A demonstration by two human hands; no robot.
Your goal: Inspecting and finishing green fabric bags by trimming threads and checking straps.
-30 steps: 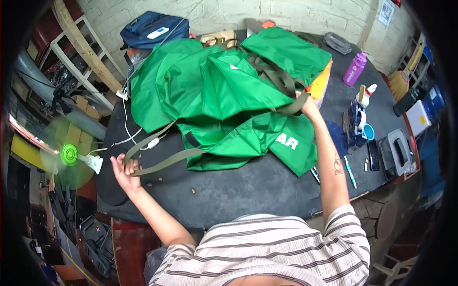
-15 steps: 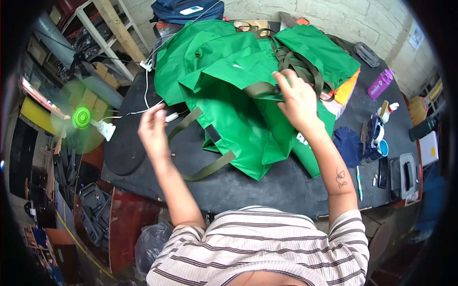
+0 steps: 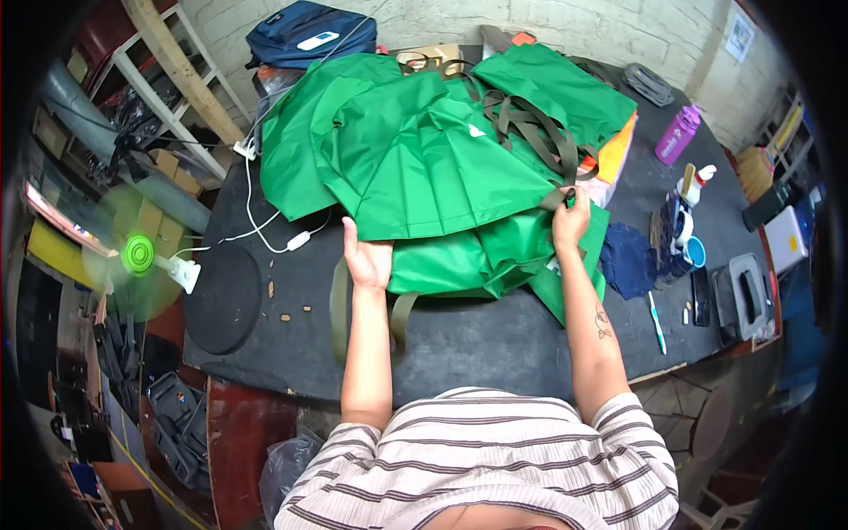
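A large green fabric bag (image 3: pixel 442 190) lies in front of me, its hemmed edge spread between my hands. My left hand (image 3: pixel 367 263) is palm up at the edge's left end, thumb stretched out, the other fingers hidden under the fabric. At the right end, my right hand (image 3: pixel 571 223) is closed on the bag's corner beside an olive strap. A small dark thing shows at those fingertips; its kind is unclear. Below the left part of the bag, an olive handle loop (image 3: pixel 402 322) hangs on both sides of my left wrist. More olive straps (image 3: pixel 534 132) lie tangled behind my right hand.
More green fabric (image 3: pixel 561 88) is piled at the back, near a blue backpack (image 3: pixel 309 35). At right are a purple bottle (image 3: pixel 677 135), a toothbrush (image 3: pixel 657 323) and a grey case (image 3: pixel 740 300). A small green fan (image 3: pixel 139 254) spins at left beside a white cable (image 3: pixel 250 199).
My left hand has moved right and gone under the bag's edge. My right hand has come down and right, drawing the edge straight. The bag's open mouth is now covered by the fabric.
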